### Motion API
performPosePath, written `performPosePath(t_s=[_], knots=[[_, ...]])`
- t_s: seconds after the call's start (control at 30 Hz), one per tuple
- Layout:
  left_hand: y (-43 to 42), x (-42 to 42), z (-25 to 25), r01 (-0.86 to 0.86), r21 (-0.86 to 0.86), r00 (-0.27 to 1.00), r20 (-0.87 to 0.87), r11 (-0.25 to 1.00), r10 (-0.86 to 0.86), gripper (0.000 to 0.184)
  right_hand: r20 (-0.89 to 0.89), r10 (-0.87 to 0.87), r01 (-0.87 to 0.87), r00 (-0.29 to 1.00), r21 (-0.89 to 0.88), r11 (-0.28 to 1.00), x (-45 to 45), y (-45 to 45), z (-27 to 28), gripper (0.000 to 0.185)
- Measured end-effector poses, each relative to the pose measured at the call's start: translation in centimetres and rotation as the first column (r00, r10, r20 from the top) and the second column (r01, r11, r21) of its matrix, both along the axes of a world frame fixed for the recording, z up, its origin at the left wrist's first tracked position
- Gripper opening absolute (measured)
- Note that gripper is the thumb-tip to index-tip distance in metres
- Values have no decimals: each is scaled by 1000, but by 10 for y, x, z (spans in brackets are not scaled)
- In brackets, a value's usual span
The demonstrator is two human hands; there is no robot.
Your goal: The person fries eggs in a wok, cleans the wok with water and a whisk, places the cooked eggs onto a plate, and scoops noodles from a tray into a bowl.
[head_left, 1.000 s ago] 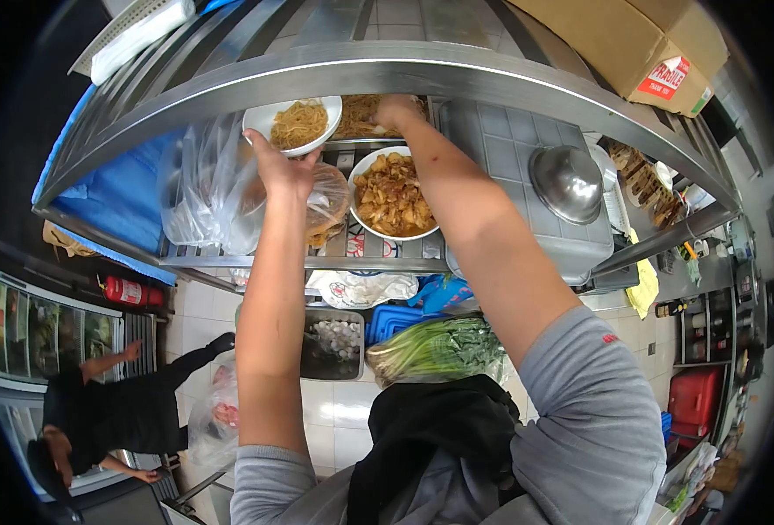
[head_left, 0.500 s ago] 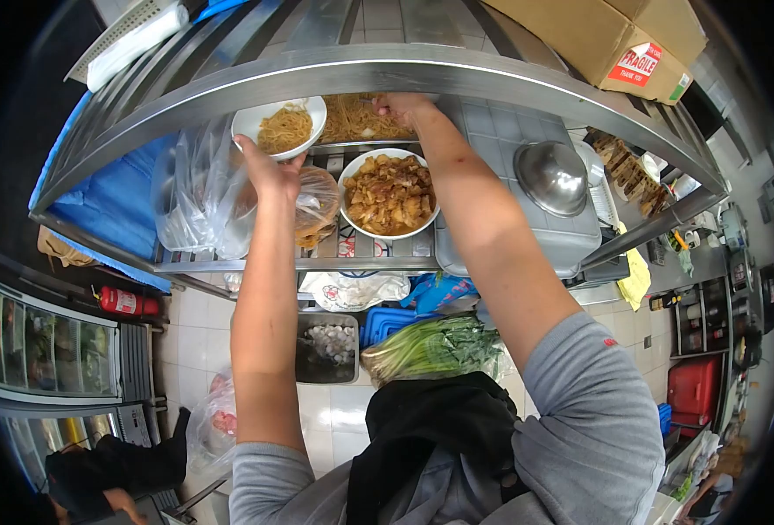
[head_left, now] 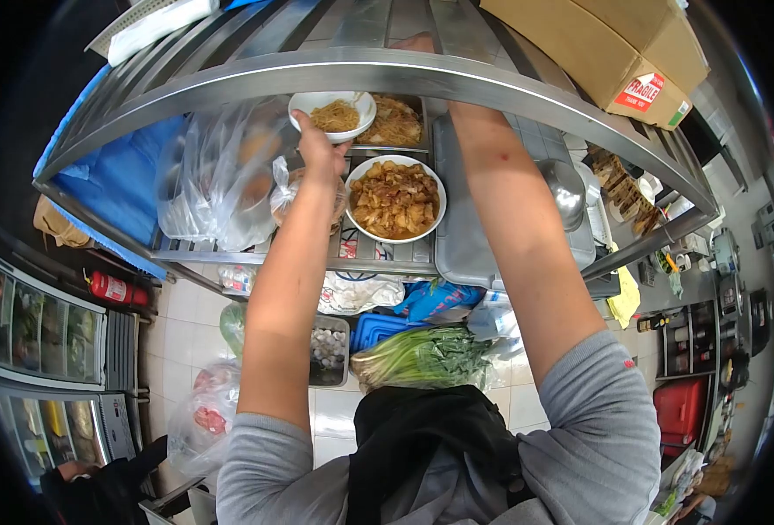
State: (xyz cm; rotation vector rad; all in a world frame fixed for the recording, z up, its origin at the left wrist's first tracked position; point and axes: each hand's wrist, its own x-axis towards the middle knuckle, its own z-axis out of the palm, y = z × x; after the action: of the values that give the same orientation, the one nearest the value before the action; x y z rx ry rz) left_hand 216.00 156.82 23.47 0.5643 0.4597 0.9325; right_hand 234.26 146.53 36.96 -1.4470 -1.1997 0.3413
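Observation:
My left hand grips a white bowl from its near left side, thumb at the rim. Thin noodles lie in the bowl, which is over the left part of a metal tray of noodles. Beyond the front rail, my right hand shows only partly through the upper shelf slats; its fingers are hidden. A larger white bowl of brown chunky food in sauce stands nearer me. Left of it, a clear bag of food is partly covered by my left forearm.
A steel rail crosses above the shelf. Plastic-wrapped containers stand left; a grey lidded bin and metal bowl are right. A cardboard box sits on top. Leafy greens lie below.
My left hand has moved right with the bowl, which now overlaps the noodle tray. My right hand has left the tray's noodles and moved farther away, behind the rail and slats.

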Motion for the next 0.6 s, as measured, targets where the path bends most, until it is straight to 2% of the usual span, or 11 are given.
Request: performPosePath(t_s=[0.23, 0.5, 0.6], knots=[[-11, 13, -2, 94, 0, 994, 60, 996, -93, 77, 251, 36, -5, 967, -123, 992, -26, 9, -9, 15], [-10, 5, -12, 155, 38, 985, 71, 987, -157, 77, 389, 25, 46, 921, -172, 984, -22, -2, 2, 15], [-11, -2, -1, 129, 29, 992, 2, 991, -129, 77, 433, 2, 82, 902, -175, 981, -17, -5, 6, 15]])
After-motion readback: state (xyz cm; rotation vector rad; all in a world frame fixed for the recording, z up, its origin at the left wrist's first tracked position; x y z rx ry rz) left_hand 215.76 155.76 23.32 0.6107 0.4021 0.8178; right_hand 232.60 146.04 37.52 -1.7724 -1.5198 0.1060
